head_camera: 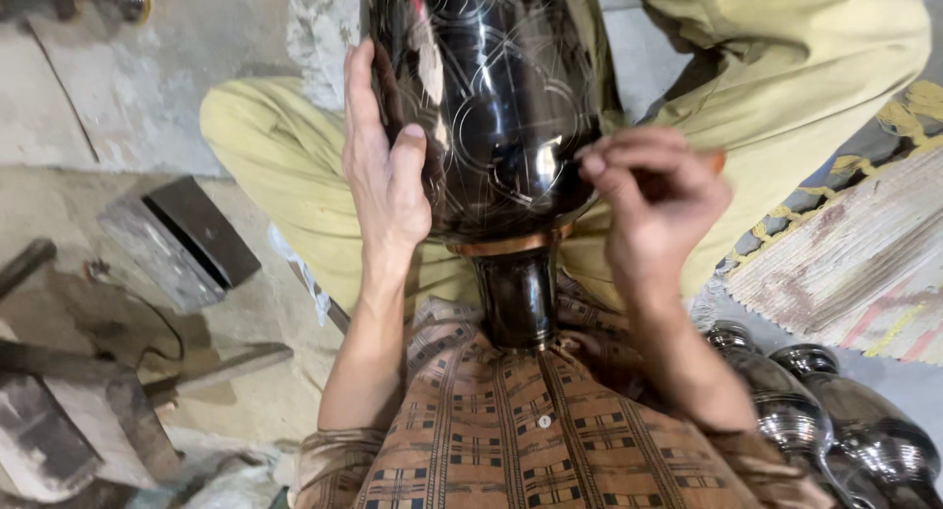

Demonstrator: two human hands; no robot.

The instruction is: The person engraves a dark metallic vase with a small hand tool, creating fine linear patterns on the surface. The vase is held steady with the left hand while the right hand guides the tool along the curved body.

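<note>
A large glossy black vase (491, 96) with thin engraved circles and curved lines lies across my lap, its narrow neck (518, 298) pointing toward my chest. My left hand (385, 165) lies flat against the vase's left side, thumb on the black surface. My right hand (653, 199) is at the vase's right side with fingers curled and pinched together; a small orange-brown bit shows at its far edge, too hidden to name. My legs in yellow-green trousers (285, 165) are folded under the vase.
A dark metal block (182, 239) lies on the concrete floor at left, with a hammer-like tool (211, 367) and rough blocks (59, 430) nearer me. Two more shiny black vases (835, 411) lie at lower right. A striped woven mat (855, 263) lies at right.
</note>
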